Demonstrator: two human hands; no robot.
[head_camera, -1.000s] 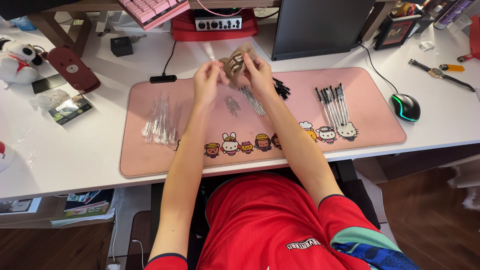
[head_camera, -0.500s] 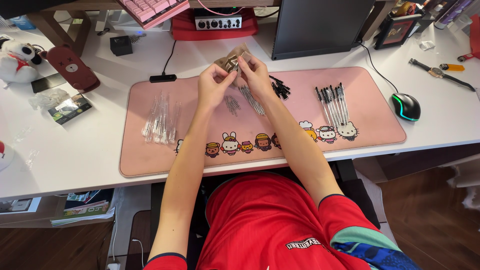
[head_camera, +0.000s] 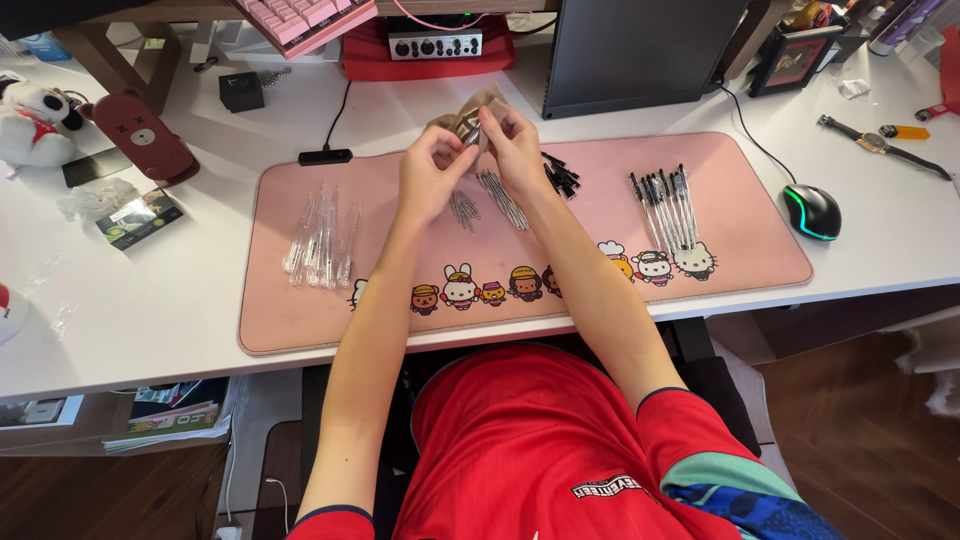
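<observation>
Head view, steeply down, near desk (head_camera: 180, 330)

tubes (head_camera: 320, 237) left on mat (head_camera: 750, 255), pens (head_camera: 664, 205) right

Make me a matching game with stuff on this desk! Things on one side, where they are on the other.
Things:
1. computer mouse
2. clear tubes
3. plush toy
4. small bag

Places:
A. far left of the desk
B. between both hands
C. left part of the pink mat
D. just right of the mat

Pairs: 1-D, 2-C, 3-A, 4-B
</observation>
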